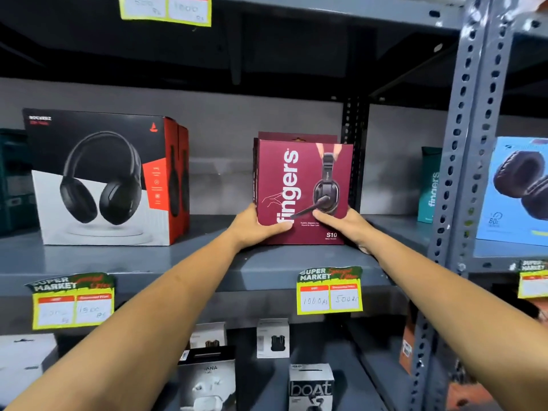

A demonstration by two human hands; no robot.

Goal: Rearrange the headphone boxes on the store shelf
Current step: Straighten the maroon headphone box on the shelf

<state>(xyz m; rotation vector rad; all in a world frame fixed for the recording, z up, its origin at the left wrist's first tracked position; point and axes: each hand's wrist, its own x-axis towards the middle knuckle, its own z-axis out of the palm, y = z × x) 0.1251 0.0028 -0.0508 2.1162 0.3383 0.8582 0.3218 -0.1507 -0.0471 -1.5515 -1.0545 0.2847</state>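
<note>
Both hands are engaged on the front maroon headphone box (302,188), which stands upright on the grey shelf (207,262) with its long axis vertical. The left hand (255,228) is closed around the lower left corner of the box, thumb lying across the front face. The right hand (345,225) is closed on the lower right corner in the same manner — the box sits directly between the two palms, neither hand nearer than the other.

Whether the base of the box rests on the shelf or is raised just clear of it cannot be told. A second maroon box (296,135) stands directly behind the held one, away from the hands, touching or nearly so.

To the left hand's outer side, well apart, stands the black-and-red headphone box (100,179). The bare stretch of shelf between it and the held box is the likely room for a sideways shift — judged from the layout only.
</note>
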